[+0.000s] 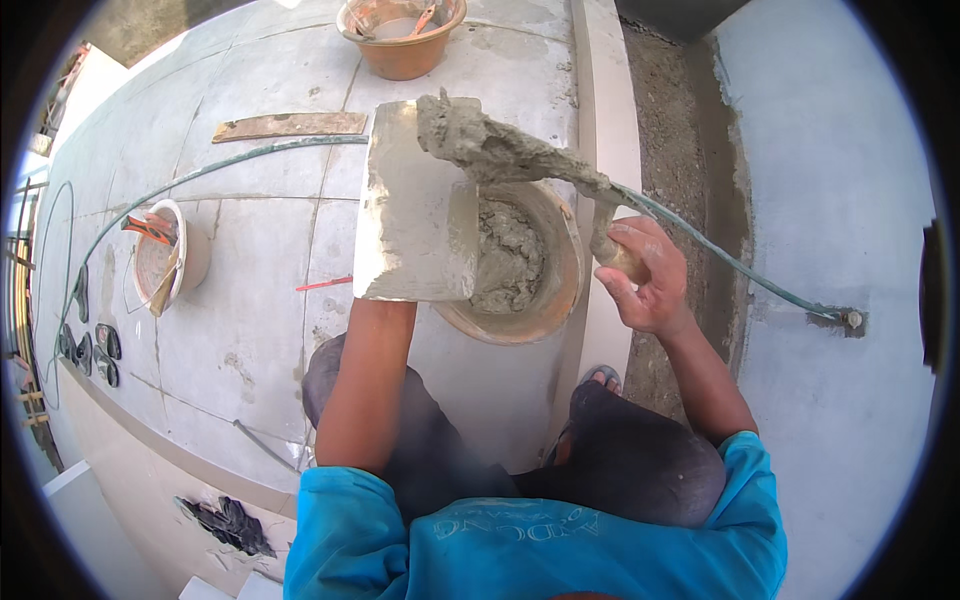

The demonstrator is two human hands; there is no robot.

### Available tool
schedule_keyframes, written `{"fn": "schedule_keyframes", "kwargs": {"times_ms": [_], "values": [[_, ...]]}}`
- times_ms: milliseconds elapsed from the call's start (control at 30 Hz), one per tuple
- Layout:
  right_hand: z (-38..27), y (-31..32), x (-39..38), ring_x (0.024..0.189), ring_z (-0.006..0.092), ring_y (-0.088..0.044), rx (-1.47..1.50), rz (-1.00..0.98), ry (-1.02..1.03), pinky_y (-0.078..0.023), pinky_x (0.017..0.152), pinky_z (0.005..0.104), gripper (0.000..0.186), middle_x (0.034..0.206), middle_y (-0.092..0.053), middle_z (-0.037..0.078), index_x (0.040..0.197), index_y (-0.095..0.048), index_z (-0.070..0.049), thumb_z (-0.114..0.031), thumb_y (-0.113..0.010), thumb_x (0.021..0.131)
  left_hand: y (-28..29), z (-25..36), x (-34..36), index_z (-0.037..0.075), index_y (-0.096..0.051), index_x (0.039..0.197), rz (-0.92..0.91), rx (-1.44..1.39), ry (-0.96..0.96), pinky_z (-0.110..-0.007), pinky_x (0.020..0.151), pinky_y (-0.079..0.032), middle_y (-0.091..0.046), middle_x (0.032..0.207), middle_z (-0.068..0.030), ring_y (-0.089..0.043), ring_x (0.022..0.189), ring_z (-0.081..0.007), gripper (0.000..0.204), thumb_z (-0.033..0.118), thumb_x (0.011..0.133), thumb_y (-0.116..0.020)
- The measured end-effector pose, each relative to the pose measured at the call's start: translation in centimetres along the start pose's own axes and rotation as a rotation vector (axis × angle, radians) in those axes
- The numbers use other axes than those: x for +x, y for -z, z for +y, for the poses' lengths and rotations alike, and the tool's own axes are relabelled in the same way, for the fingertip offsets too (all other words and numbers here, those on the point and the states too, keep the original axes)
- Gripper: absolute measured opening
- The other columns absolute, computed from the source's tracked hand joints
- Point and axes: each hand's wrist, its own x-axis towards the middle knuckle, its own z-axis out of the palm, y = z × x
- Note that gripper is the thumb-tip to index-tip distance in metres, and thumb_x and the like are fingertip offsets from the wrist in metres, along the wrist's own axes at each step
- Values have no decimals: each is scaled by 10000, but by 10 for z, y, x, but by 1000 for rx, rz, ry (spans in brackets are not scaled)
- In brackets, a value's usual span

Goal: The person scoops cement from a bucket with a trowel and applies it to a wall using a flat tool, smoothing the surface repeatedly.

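My left forearm (368, 390) runs up under a flat pale hawk board (415, 205), which hides the hand that holds it from below. Grey wet smears mark the board's right side. My right hand (648, 275) is closed around the handle of a trowel (622, 258). Thick wet mortar (490, 145) coats the trowel's blade, whose far end reaches over the board's upper right corner. Below both tools stands a round clay-coloured tub (572, 285), with more grey mortar (508, 250) inside, partly covered by the board.
A second tub (405, 58) stands at the far side. A white bucket (195, 250) with tools is at left. A green hose (260, 150) crosses behind the board to a wall tap (850, 318). A wooden plank (290, 126) and several sandals (105, 345) lie on the tiles.
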Motion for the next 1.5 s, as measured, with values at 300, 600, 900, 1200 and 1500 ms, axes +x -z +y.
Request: {"fn": "schedule_keyframes", "kwargs": {"times_ms": [300,600,900,1200,1500], "values": [[30,-15,-24,783,262,-652,-246,262,202,-528,627,354,467,948,-640,117,1061,-754,-102,-52,-870,611,-108,17,-75,130,-466,1457,41,-231,99,-393,977,-547,-564,1384,-76,-587,1225,-214,476,328,1030,-540],[22,17,-99,774,273,-659,-292,192,-27,-531,630,358,379,962,-658,143,997,-760,-78,-46,-851,631,-90,13,-50,112,-479,1439,-64,-237,94,-376,982,-526,-605,1307,-81,-584,1215,-214,608,358,921,-681],[10,42,-37,643,138,-599,1342,-174,-552,-498,583,294,535,860,-628,118,1335,-554,51,-392,-548,1034,-92,0,-67,96,-495,1411,-65,-130,128,-378,969,-522,-621,1260,-85,-588,1185,-222,623,341,887,-727],[17,54,-45,494,85,-532,1022,-526,-881,-461,499,243,475,714,-584,48,1260,-623,29,-383,-505,1055,-59,16,-72,74,-514,1373,-21,-357,136,-375,911,-545,-625,1224,-96,-613,1104,-231,541,277,911,-707],[22,3,-53,953,176,-646,148,-578,-588,-528,847,335,467,1032,-671,96,1338,-605,-77,-392,-628,993,-49,9,-52,48,-497,1385,-125,-10,-209,-411,973,-539,-605,1285,-138,-632,1115,-260,450,328,1034,-493]]}}
